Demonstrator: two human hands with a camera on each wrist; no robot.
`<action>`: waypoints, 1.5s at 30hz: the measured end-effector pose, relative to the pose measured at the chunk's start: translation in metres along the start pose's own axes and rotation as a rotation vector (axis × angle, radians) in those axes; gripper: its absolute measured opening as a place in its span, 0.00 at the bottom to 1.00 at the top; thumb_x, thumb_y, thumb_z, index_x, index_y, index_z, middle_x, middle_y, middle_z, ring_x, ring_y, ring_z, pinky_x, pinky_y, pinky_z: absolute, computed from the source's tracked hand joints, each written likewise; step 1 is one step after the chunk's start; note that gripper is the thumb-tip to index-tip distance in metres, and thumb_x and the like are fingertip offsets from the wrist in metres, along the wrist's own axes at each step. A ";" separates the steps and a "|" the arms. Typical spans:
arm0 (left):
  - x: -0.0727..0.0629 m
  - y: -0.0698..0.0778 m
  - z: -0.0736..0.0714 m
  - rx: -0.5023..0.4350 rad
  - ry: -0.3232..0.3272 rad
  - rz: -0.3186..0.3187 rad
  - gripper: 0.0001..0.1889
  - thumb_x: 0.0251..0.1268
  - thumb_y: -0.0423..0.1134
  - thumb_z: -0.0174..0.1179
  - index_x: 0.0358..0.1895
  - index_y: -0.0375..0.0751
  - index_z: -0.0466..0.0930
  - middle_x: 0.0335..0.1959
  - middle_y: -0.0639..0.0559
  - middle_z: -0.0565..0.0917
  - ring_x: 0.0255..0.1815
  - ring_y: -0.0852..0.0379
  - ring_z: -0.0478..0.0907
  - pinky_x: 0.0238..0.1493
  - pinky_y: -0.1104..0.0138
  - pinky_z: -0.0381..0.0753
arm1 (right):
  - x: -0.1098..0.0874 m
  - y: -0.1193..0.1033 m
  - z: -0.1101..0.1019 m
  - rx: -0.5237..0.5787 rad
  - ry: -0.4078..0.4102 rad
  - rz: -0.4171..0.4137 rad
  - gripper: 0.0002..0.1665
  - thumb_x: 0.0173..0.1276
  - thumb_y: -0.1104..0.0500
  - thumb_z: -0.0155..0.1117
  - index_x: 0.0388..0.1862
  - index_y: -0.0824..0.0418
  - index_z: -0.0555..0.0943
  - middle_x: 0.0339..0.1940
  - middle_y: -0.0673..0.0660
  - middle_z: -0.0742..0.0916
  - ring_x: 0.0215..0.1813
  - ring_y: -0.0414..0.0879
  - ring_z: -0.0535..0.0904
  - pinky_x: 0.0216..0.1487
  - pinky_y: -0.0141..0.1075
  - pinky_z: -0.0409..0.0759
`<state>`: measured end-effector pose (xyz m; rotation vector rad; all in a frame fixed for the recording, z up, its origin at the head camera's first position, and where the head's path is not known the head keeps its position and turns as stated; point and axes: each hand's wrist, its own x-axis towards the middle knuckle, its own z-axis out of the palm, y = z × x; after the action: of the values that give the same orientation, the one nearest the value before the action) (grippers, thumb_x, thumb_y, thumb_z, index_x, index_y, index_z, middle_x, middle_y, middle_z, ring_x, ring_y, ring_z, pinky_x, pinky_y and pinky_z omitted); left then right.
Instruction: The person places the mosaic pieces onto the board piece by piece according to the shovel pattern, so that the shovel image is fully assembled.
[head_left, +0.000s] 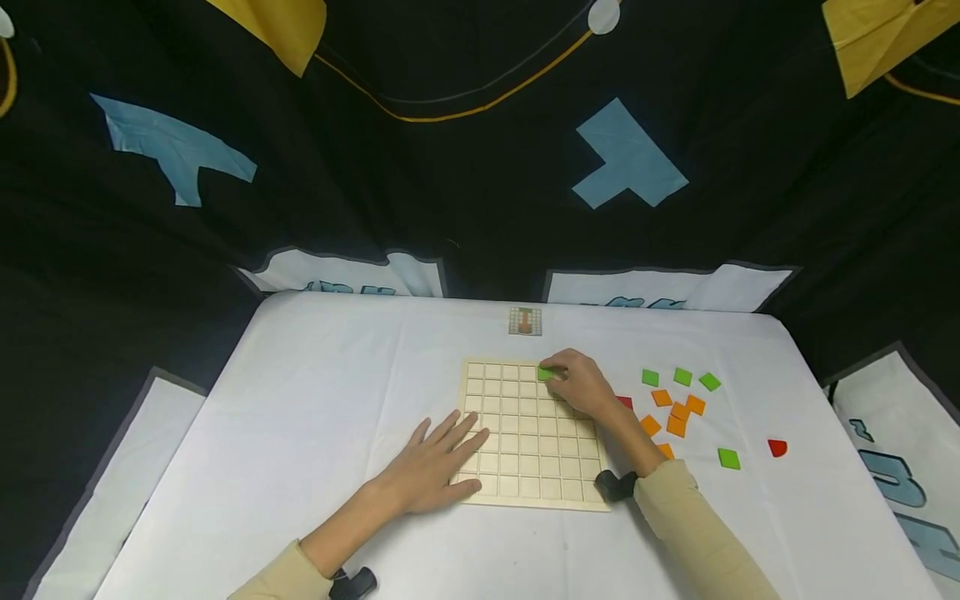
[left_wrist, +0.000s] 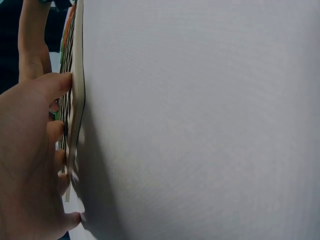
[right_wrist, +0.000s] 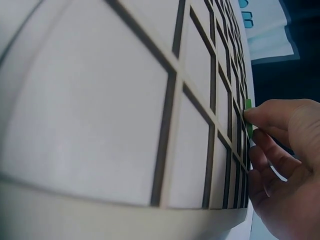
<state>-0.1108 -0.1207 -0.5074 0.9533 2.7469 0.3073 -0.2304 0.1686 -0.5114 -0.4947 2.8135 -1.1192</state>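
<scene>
A pale wooden grid board (head_left: 527,464) lies on the white-covered table. At its far edge, right of the middle, my right hand (head_left: 581,385) pinches a green square tile (head_left: 545,374) between thumb and fingers, over a cell of the top row. The right wrist view shows the same green tile (right_wrist: 249,104) at the thumb tip, low against the grid. My left hand (head_left: 427,471) lies spread, its straight fingers resting on the board's left side. From the left wrist, the thumb and fingertips (left_wrist: 60,131) show along the board's edge.
Right of the board lie loose green tiles (head_left: 682,377), several orange tiles (head_left: 677,426), a red piece (head_left: 625,402) partly behind my right wrist, and a red rounded piece (head_left: 777,448). A small pattern card (head_left: 525,322) lies beyond the board. A dark curtain (head_left: 480,192) hangs behind the table.
</scene>
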 end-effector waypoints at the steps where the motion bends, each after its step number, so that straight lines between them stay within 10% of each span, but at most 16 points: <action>1: 0.000 0.000 0.000 0.001 -0.001 0.001 0.37 0.75 0.62 0.46 0.80 0.49 0.55 0.81 0.45 0.50 0.80 0.42 0.43 0.73 0.38 0.45 | -0.001 0.000 0.000 0.002 0.001 0.001 0.18 0.64 0.66 0.66 0.54 0.66 0.85 0.55 0.63 0.84 0.60 0.58 0.78 0.61 0.52 0.75; 27: 0.002 0.000 0.000 0.000 0.008 0.012 0.37 0.75 0.61 0.47 0.80 0.48 0.55 0.81 0.44 0.50 0.80 0.41 0.43 0.72 0.38 0.46 | -0.065 0.058 -0.083 -0.036 0.207 0.203 0.21 0.70 0.64 0.64 0.61 0.68 0.80 0.62 0.70 0.78 0.58 0.66 0.75 0.57 0.59 0.77; 45: 0.002 0.001 -0.001 -0.026 0.002 -0.008 0.37 0.75 0.61 0.48 0.80 0.49 0.56 0.81 0.44 0.50 0.80 0.42 0.43 0.73 0.38 0.44 | -0.076 0.089 -0.091 -0.094 0.174 0.258 0.20 0.69 0.66 0.63 0.58 0.73 0.79 0.59 0.75 0.78 0.61 0.68 0.72 0.63 0.62 0.70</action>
<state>-0.1115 -0.1186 -0.5067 0.9363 2.7410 0.3426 -0.1997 0.3136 -0.5091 -0.0369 2.9771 -1.0264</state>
